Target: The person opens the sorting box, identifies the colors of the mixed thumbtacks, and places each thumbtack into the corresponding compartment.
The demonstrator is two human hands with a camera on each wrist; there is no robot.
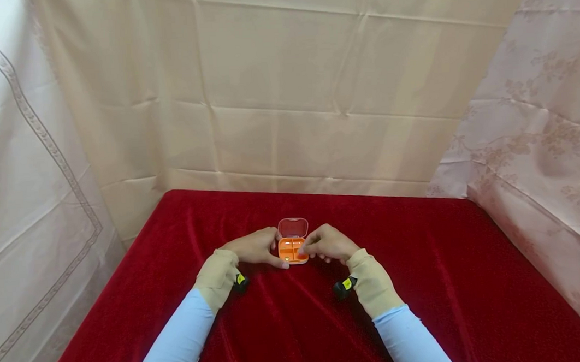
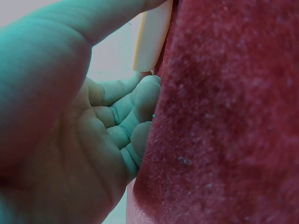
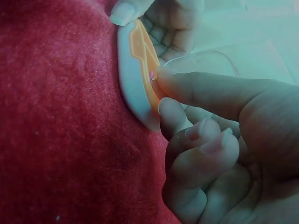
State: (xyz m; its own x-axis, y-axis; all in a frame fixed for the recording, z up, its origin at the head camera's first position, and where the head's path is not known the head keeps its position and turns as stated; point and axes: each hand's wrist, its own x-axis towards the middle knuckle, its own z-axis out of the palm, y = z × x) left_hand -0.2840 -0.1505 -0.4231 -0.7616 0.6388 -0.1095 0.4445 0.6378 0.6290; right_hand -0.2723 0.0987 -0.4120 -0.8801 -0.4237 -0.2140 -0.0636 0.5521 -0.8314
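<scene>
A small orange pill box (image 1: pixel 287 252) with a white base lies on the red cloth, divided into compartments. Its see-through lid (image 1: pixel 293 228) stands raised at the back. My left hand (image 1: pixel 255 247) holds the box from the left, thumb at the front corner and index finger toward the back. From the right, my right hand (image 1: pixel 330 243) reaches over the front right compartment. Thumb and index finger pinch a tiny pink thing (image 3: pixel 151 76) there, mostly hidden by the fingertips. A small round yellowish piece (image 1: pixel 287 259) lies in the front left compartment.
Red velvet cloth (image 1: pixel 395 224) covers the table. A beige curtain (image 1: pixel 285 94) hangs behind its far edge, with pale patterned curtains on the left (image 1: pixel 13 162) and right (image 1: pixel 552 107). Black wrist cameras sit under both wrists.
</scene>
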